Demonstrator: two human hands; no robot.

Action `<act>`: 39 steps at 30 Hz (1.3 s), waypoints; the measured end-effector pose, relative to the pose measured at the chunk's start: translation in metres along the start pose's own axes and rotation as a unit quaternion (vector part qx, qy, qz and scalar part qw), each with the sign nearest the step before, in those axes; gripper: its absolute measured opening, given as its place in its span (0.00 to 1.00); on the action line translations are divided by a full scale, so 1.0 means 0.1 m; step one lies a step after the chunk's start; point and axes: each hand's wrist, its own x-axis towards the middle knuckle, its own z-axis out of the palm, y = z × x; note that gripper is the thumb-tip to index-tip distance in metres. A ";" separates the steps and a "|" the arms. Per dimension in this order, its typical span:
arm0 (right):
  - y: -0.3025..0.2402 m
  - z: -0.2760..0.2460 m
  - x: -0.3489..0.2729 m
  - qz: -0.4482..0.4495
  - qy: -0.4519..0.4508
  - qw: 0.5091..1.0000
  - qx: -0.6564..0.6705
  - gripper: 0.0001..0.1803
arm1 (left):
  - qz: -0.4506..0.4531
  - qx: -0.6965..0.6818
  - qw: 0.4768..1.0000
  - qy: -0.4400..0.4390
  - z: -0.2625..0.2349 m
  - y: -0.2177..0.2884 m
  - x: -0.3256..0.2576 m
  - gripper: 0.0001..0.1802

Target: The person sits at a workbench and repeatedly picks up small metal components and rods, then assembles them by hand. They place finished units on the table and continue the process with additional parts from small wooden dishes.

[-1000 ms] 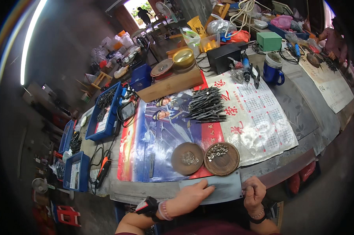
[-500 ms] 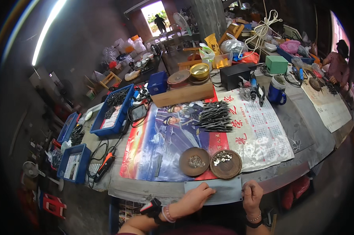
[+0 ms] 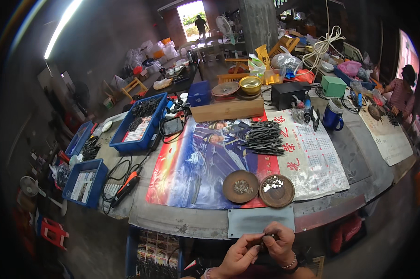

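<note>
Grey metal plate (image 3: 261,221) lies flat at the bench's near edge, just beyond the hands, and overhangs the rim slightly. Both hands meet below it, off the bench: the left hand (image 3: 238,255) has its fingers drawn together, the right hand (image 3: 280,242) is curled, and between their tips they pinch a small dark part (image 3: 266,238), too small to make out. Just past the plate sit two round brown dishes side by side, nearly touching: the left dish (image 3: 240,186) holds dark bits, the right dish (image 3: 276,190) pale ones. Farther out, a heap of dark spikes (image 3: 266,138) rests where a glossy poster (image 3: 205,167) meets a calendar sheet (image 3: 312,160). To the left of the hands the poster's near strip lies bare, then a cabled red tool (image 3: 126,183) and blue bins (image 3: 142,122). To the right, bare grey bench (image 3: 363,158) runs to its curved edge, with a blue mug (image 3: 333,117) far out.
</note>
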 end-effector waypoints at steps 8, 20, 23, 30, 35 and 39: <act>-0.02 0.10 -0.18 -0.074 0.034 0.969 -0.234 0.09 | 0.068 0.026 0.996 0.055 0.25 0.05 -0.06 0.16; -0.10 0.16 -0.29 0.113 0.089 0.986 0.081 0.09 | 0.139 0.047 0.988 0.056 0.21 -0.19 -0.12 0.15; 0.00 0.24 -0.34 0.029 0.101 0.994 0.006 0.13 | 0.133 0.064 0.988 0.055 0.19 -0.20 -0.14 0.15; 0.03 0.36 -0.34 0.006 0.150 0.982 -0.119 0.08 | 0.134 0.101 0.983 0.073 0.17 -0.16 -0.12 0.15; -0.09 0.15 -0.18 0.299 0.053 0.926 0.226 0.19 | 0.132 0.074 0.986 0.076 0.16 -0.15 -0.12 0.14; -0.08 0.16 -0.23 0.223 -0.026 0.962 0.153 0.11 | 0.139 0.018 0.985 0.103 0.14 -0.13 -0.12 0.14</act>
